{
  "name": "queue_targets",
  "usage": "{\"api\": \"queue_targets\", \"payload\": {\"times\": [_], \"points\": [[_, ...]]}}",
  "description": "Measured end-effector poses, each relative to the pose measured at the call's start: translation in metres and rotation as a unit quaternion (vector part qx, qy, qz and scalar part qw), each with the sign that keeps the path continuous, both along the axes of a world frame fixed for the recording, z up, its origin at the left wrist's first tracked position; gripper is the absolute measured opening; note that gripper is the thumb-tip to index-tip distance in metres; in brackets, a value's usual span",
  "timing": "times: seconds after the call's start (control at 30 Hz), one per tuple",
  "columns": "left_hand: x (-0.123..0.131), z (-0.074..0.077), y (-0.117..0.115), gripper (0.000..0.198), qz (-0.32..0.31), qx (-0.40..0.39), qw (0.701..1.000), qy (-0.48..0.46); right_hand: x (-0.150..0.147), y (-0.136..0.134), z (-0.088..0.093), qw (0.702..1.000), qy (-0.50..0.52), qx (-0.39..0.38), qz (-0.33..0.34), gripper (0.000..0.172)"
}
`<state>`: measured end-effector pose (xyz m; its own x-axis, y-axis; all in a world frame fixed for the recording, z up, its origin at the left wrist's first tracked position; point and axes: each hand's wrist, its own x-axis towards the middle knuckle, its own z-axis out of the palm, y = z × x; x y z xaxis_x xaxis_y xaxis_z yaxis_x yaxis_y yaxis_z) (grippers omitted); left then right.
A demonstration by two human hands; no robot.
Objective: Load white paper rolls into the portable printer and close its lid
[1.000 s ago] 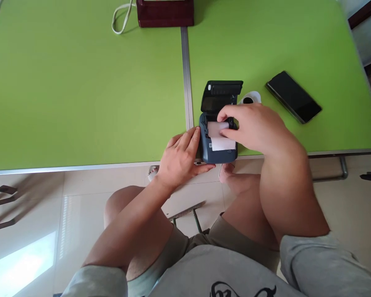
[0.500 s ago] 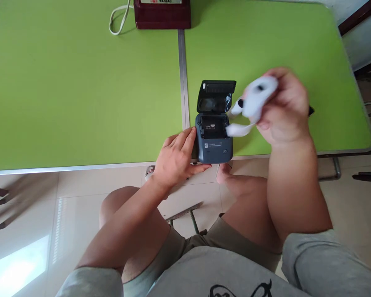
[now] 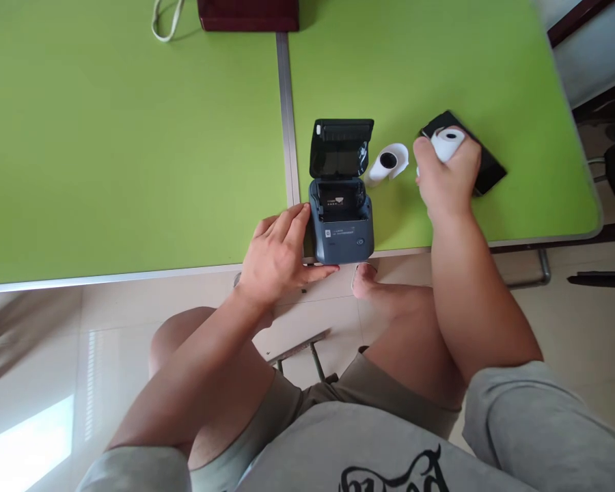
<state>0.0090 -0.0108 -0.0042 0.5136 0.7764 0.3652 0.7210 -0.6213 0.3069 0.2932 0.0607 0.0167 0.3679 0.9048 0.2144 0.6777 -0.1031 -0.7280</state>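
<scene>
Both hands are busy, as I see it from far off. The left hand [image 3: 277, 254] rests with straight fingers on the left side of the printer [image 3: 342, 244], thumb along its near edge, gripping nothing. The right hand [image 3: 449, 179] is curled tight round a paper roll [image 3: 445, 146], well right of the printer, above or by a phone [image 3: 489, 166]. Another roll [image 3: 377, 171] sits just right of the printer, its end curling loose.

I'd guess the held roll is light and smooth — easy to squash or unwind — so I'd grip its round outside. The printer looks hard; I'd hold its sides, not its lifted lid [image 3: 338, 158].

On the printer's front I see a white mark and pale writing, with more inside — too tiny to read. Black curly letters on the shirt [image 3: 297, 444], nearer than the printer, are cut off.
</scene>
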Motion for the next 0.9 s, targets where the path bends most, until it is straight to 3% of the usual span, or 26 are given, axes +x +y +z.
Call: {"api": "queue_targets", "payload": {"times": [0.07, 0.17, 0.23, 0.47, 0.57, 0.67, 0.73, 0.83, 0.9], "points": [[0.000, 0.000, 0.000, 0.106, -0.001, 0.012, 1.000, 0.000, 0.003, 0.000, 0.006, 0.994, -0.107, -0.014, -0.004, 0.021], [0.000, 0.001, 0.000, 0.104, -0.002, 0.007, 1.000, -0.006, 0.006, -0.002, 0.011, 0.984, -0.172, -0.039, 0.025, 0.014], [0.000, 0.002, 0.000, 0.104, -0.002, -0.004, 1.000, -0.009, 0.006, -0.003, 0.011, 0.980, -0.190, -0.047, 0.036, 0.015], [0.000, 0.002, -0.001, 0.104, -0.001, -0.008, 1.000, -0.008, 0.004, -0.005, 0.005, 0.981, -0.173, -0.074, 0.053, 0.045], [0.000, 0.003, 0.000, 0.104, 0.000, -0.008, 1.000, -0.005, 0.002, -0.012, 0.014, 0.983, -0.167, -0.056, 0.056, 0.046], [0.001, 0.003, 0.000, 0.104, 0.000, 0.001, 1.000, -0.005, -0.007, -0.020, 0.027, 0.973, -0.226, -0.001, 0.041, 0.046], [0.001, 0.003, 0.000, 0.104, -0.001, 0.005, 1.000, -0.004, -0.018, -0.023, 0.032, 0.959, -0.273, 0.010, 0.078, 0.047], [0.001, 0.004, 0.000, 0.104, 0.000, 0.002, 1.000, -0.007, -0.032, -0.022, 0.033, 0.936, -0.307, -0.025, 0.170, 0.050], [0.001, 0.004, -0.001, 0.104, 0.001, 0.000, 1.000, -0.009, -0.036, -0.021, 0.031, 0.929, -0.313, -0.046, 0.194, 0.044]]}}
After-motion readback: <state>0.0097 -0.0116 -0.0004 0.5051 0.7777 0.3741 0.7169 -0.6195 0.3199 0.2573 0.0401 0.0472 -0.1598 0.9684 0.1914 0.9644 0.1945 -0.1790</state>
